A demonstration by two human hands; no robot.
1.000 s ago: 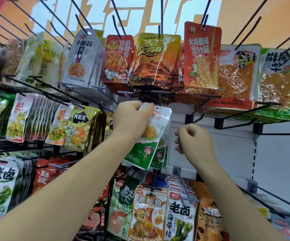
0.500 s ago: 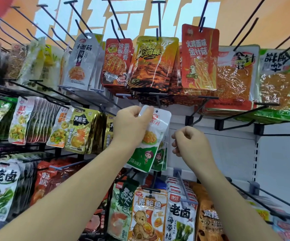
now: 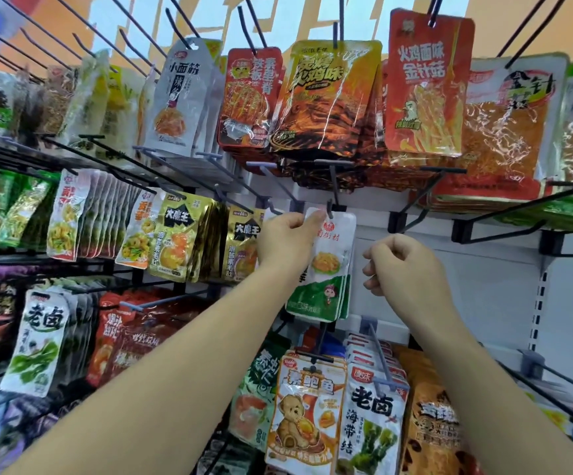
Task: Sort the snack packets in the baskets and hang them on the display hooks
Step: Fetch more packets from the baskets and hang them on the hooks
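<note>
The rack (image 3: 484,286) is filled with hanging snacks. A white-green packet (image 3: 331,269) is held up at a hook (image 3: 332,186), pinched at its top by the left hand (image 3: 287,241). The right hand (image 3: 405,269) is curled beside it, empty.

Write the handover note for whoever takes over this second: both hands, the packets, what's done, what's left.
Left hand: pinches the top of the white-and-green packet at the tip of the hook.
Right hand: curled, empty, beside the packet, not touching it.
Done: matching packets hang behind this one.
Left: whether its hole is on the hook cannot be told; seat it, slide it back. Baskets are out of view.
</note>
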